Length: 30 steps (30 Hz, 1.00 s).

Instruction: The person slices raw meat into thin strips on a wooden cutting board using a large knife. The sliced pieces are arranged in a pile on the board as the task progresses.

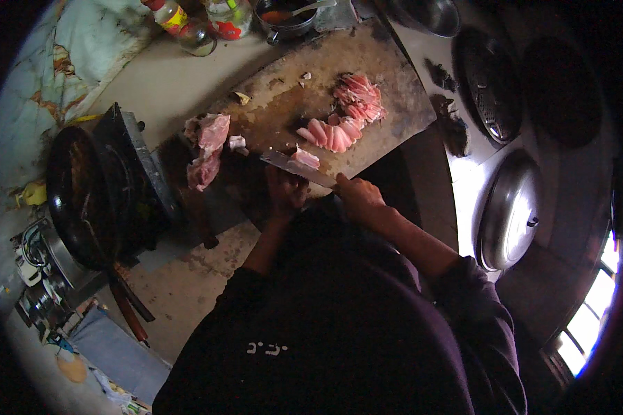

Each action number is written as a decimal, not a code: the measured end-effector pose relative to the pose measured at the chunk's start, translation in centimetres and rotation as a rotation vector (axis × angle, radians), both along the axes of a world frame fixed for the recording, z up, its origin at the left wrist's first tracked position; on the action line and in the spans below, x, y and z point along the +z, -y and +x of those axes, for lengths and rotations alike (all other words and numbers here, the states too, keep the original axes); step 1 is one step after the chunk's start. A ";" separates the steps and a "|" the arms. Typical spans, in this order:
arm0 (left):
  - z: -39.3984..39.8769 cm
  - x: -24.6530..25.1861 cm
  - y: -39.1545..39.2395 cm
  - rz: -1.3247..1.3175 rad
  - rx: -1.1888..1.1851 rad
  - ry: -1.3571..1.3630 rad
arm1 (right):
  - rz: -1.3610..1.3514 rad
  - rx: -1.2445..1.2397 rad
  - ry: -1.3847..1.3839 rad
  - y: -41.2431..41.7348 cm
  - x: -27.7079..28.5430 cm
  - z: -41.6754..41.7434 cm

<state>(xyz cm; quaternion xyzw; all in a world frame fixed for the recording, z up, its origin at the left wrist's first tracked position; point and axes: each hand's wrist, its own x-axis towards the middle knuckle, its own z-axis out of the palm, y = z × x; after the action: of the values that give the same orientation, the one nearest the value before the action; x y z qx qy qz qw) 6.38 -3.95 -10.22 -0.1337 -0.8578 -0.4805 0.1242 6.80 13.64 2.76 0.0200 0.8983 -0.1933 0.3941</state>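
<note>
My right hand (361, 196) grips the handle of a knife (301, 170), whose broad blade points left across the near edge of a worn cutting board (394, 57). Against the blade's far side lies a small piece of pale pink meat (306, 156). My left hand (286, 189) is just on the near side of the blade, in shadow; whether its fingers hold anything cannot be made out. Beyond the knife, thin meat slices (337, 132) lie fanned in a curve that ends in a heap. A larger raw chunk of meat (207, 148) rests at the board's left, beside a small whitish scrap (238, 144).
Jars (228, 21) and a small pan with a spoon (285, 18) stand behind the board. To the left is a dark wok (83, 199). A domed metal lid (511, 212) and a dark round pan (488, 85) are on the right.
</note>
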 end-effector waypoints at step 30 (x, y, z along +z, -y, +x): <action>0.1 0.0 0.2 0.036 -0.009 -0.050 | 0.087 0.016 -0.002 0.2 1.3 -0.1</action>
<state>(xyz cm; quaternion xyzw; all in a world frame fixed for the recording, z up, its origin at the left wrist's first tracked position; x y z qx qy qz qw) 6.53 -4.12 -10.25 -0.1471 -0.8450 -0.4930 0.1458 6.73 13.48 4.06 0.0296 0.9063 -0.1510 0.3935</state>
